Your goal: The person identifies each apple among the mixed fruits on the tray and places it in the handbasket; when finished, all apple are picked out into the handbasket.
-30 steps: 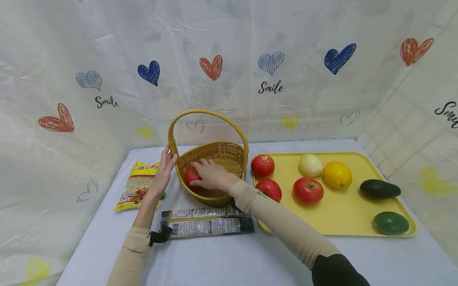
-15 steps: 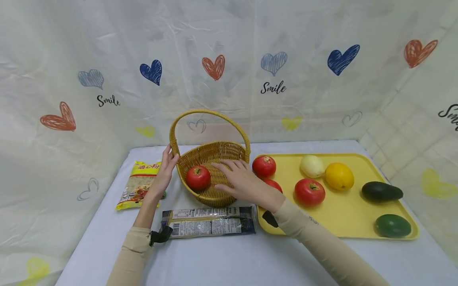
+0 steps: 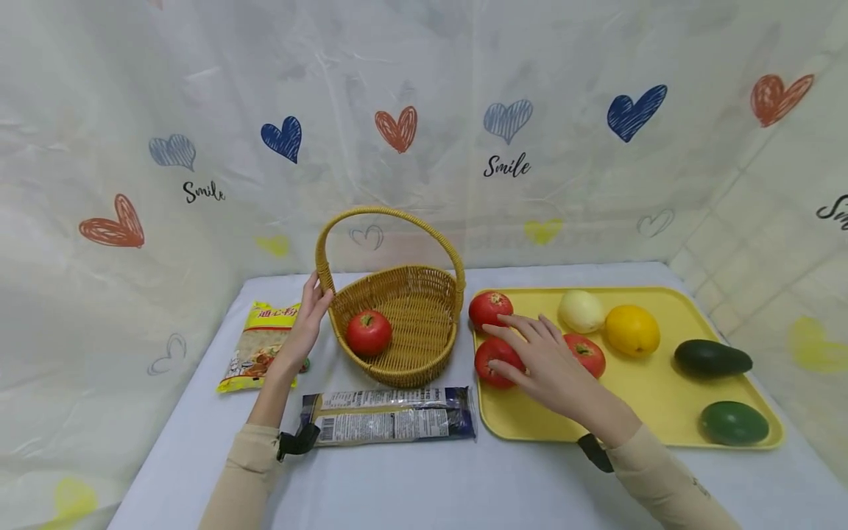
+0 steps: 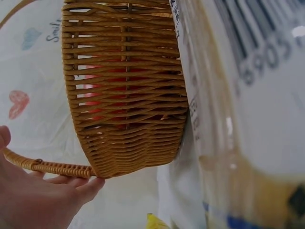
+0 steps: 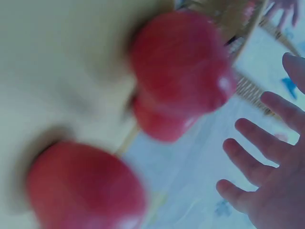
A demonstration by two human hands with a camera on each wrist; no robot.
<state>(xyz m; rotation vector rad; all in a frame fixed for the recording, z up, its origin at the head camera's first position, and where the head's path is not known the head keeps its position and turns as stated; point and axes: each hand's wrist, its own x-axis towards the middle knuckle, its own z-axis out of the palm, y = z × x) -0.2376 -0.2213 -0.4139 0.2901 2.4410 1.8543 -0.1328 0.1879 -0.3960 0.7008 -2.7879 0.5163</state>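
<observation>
right of centre, a tomato (image 3: 493, 362) lies by the right hand's (image 3: 546, 364) spread fingers on a tray (image 3: 642, 405); centre-left, the left hand (image 3: 305, 320) touches a basket (image 3: 424, 324), grip unclear.

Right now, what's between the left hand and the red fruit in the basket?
The basket's weave; in the left wrist view, the fruit shows through it.

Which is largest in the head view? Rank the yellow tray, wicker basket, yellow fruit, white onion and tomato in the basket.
1. Yellow tray
2. Wicker basket
3. Yellow fruit
4. White onion and basket tomato: too alike to rank
</observation>
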